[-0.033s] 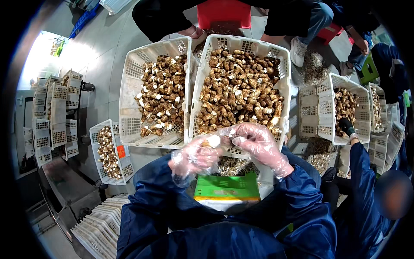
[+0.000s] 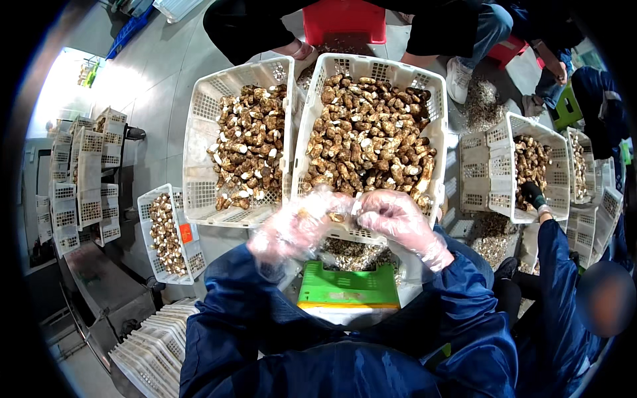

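Note:
My left hand point(image 2: 295, 229), in a clear plastic glove, hovers at the near rim of a white perforated crate point(image 2: 302, 142); motion smears its fingers. One brown and white mushroom point(image 2: 337, 217) shows just under those fingertips, and whether they grip it cannot be told. Close on the right, my right hand point(image 2: 398, 222), also gloved, is closed in a pinch. What sits in that pinch is hidden. Brown mushrooms with pale stems point(image 2: 371, 132) heap inside the crate beyond both hands.
A second mushroom crate point(image 2: 199, 172) stands on the left, and a smaller one point(image 2: 199, 255) nearer. Between my knees is a green stool point(image 2: 348, 288), with trimmings point(image 2: 358, 255) behind it. At right, a co-worker's gloved hand point(image 2: 533, 194) reaches into another crate point(image 2: 561, 166).
My left hand has shifted left, away from the right hand, and is more blurred. The mushroom's white end that showed in its grasp is no longer plain. My right hand has barely moved.

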### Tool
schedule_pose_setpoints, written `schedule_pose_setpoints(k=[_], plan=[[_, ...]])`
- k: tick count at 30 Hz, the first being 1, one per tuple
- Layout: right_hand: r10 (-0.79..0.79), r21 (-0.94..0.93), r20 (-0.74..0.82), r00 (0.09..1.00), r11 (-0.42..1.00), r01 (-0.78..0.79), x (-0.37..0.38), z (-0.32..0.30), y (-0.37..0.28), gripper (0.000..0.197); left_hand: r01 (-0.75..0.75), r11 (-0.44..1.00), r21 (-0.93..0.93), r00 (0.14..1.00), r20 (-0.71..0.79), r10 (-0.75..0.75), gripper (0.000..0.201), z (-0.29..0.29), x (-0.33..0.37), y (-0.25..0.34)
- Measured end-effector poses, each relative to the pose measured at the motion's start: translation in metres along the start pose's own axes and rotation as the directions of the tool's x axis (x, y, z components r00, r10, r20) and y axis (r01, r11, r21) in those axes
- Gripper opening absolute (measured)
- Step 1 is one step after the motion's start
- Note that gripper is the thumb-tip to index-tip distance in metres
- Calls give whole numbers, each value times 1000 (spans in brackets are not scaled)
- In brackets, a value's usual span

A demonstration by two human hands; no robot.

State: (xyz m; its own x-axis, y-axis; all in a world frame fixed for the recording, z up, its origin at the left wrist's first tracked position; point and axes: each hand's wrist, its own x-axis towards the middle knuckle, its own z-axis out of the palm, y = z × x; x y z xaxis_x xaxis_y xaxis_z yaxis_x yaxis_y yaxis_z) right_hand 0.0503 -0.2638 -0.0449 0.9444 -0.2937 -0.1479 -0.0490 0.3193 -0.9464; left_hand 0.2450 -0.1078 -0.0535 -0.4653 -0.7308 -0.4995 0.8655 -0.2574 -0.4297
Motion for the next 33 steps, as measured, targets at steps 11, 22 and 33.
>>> schedule_pose_setpoints(k=[11, 22, 33], plan=[[320, -678, 427, 846, 732, 65, -17, 19, 16, 16, -817, 347, 461, 409, 40, 911, 42, -2, 1, 115], [170, -642, 363, 916, 758, 115, -15, 0, 13, 12, 537, -816, 215, 765, 284, 578, 55, -1, 149, 84], [-245, -679, -261, 934, 734, 3, -13, -19, 0, 16, -72, -424, 903, 747, 330, 577, 53, 25, 42, -11]])
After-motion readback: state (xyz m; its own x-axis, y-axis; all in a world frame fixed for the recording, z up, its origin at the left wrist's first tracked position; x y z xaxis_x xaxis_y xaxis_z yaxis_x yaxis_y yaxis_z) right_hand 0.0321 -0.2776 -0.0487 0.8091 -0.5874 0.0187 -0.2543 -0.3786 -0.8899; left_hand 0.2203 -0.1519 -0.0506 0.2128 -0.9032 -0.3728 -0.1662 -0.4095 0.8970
